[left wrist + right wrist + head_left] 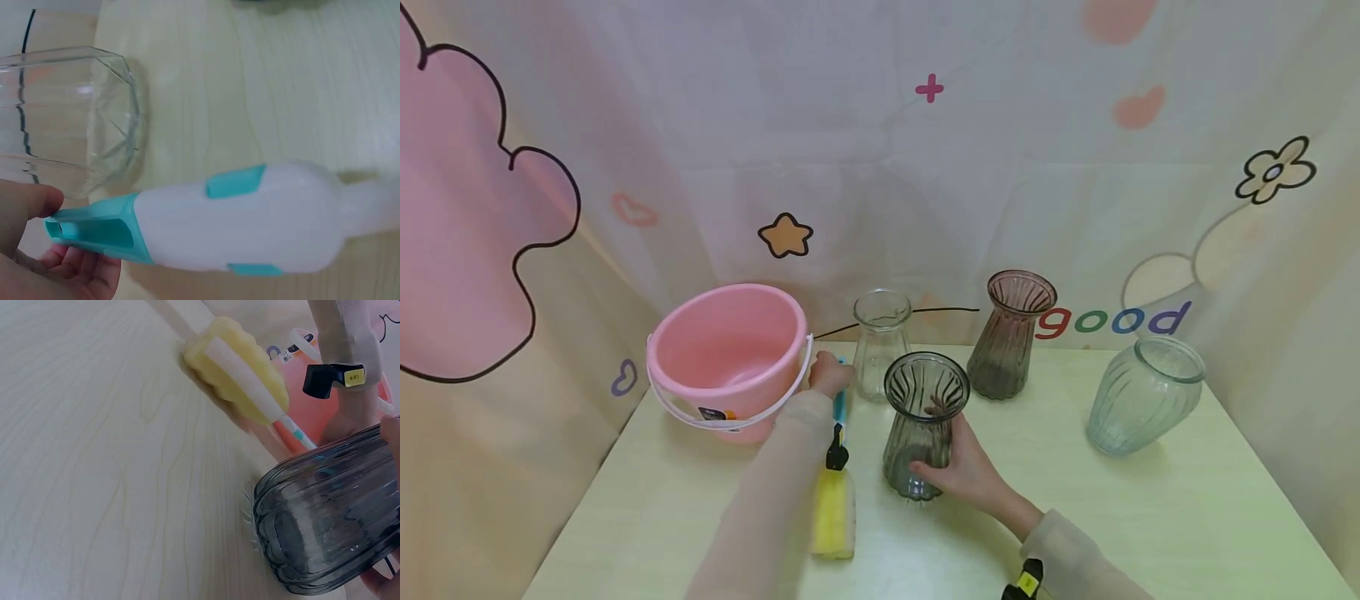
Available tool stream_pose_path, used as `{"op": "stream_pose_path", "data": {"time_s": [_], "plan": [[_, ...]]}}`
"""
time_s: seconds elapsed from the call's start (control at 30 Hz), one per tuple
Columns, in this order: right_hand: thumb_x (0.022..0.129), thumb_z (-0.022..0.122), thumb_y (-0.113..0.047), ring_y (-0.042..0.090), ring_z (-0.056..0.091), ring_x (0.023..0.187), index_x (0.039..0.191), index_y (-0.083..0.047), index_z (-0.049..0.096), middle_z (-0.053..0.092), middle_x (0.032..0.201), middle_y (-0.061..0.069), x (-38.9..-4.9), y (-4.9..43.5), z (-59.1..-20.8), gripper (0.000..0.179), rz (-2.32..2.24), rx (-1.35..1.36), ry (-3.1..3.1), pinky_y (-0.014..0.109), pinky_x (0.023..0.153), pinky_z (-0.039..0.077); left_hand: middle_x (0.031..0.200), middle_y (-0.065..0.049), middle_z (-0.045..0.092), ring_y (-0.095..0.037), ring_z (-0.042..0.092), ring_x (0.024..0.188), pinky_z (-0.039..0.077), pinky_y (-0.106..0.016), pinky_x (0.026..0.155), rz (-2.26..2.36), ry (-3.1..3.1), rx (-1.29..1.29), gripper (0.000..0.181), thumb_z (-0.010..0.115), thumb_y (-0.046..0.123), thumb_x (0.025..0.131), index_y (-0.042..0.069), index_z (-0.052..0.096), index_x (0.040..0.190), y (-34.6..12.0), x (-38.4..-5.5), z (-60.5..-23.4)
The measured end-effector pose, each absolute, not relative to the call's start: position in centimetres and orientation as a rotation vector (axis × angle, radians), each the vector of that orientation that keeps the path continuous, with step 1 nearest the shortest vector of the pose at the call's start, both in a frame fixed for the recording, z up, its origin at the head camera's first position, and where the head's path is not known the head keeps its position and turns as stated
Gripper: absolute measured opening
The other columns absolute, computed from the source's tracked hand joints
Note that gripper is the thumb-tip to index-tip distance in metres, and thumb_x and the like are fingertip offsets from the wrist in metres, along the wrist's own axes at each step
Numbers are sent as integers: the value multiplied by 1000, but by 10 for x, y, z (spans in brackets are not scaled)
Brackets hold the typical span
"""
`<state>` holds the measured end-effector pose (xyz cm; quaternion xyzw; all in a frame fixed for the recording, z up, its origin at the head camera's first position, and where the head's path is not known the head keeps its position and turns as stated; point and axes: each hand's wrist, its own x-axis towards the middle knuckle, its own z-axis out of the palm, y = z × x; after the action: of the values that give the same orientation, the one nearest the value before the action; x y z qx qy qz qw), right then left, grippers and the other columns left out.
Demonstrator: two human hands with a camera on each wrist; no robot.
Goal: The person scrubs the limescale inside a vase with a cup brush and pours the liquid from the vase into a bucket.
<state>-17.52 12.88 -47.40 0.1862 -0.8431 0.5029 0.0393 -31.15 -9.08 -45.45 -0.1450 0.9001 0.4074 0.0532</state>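
My left hand (831, 374) pinches the teal end of a sponge bottle brush (237, 219) between thumb and fingers, beside the pink bucket. The brush has a white and teal handle, and its yellow sponge head (832, 517) points toward me. My right hand (967, 472) grips a dark grey ribbed glass vase (917, 450) from its right side, thumb across the front and fingers behind. The vase stands nearly upright with its flared mouth up. In the right wrist view its base (294, 544) shows close to the tabletop.
A pink bucket (727, 337) with a white handle stands at left. Behind the grey vase are a clear glass vase (872, 358) and a reddish-brown vase (1000, 358). A pale green glass vase (1138, 404) stands at right. A printed curtain (880, 167) hangs behind the table (1150, 533).
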Motion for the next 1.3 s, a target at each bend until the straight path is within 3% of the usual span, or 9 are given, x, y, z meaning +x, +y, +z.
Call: {"op": "stream_pose_path", "data": {"time_s": [0.27,0.4,0.63,0.87,1.03,1.3], "plan": [[71,78,-21,29,38,128,143,-14,19,40,136,12,-176,130,-477,93,1527,549,-2609,50,102,32,100,-19,62,-32,58,92,47,-44,79,781,2913,-308,30,58,27,81,-1,61,94,-97,-323,-482],[71,77,-21,29,38,129,142,-13,19,40,137,12,-177,130,-477,92,1530,549,-2610,50,103,31,93,-20,65,-34,61,87,48,-45,77,710,2943,-256,29,62,28,79,-1,62,87,-98,-324,-487],[71,77,-21,29,37,129,142,-13,20,40,137,11,-177,130,-475,92,1557,538,-2611,51,104,30,96,-22,63,-37,60,90,48,-46,80,769,2926,-267,42,68,30,77,-2,55,100,-97,-321,-489],[71,78,-22,29,36,130,143,-15,18,40,137,11,-177,130,-477,93,1552,535,-2622,50,104,30,115,-25,52,-39,53,105,42,-46,90,773,2909,-260,64,68,32,79,-6,40,122,-97,-315,-480],[71,78,-26,29,31,133,144,-13,15,35,140,13,-177,131,-477,97,1568,523,-2606,51,105,27,122,-28,45,-41,48,110,40,-48,93,838,2919,-188,66,63,27,81,-9,33,128,-93,-302,-454],[71,77,-11,39,28,133,142,1,9,30,142,27,-162,119,-446,99,1651,478,-2536,55,105,24,122,-20,46,-36,51,106,44,-46,86,876,2949,89,61,64,31,82,-1,39,128,-83,-254,-413]]}}
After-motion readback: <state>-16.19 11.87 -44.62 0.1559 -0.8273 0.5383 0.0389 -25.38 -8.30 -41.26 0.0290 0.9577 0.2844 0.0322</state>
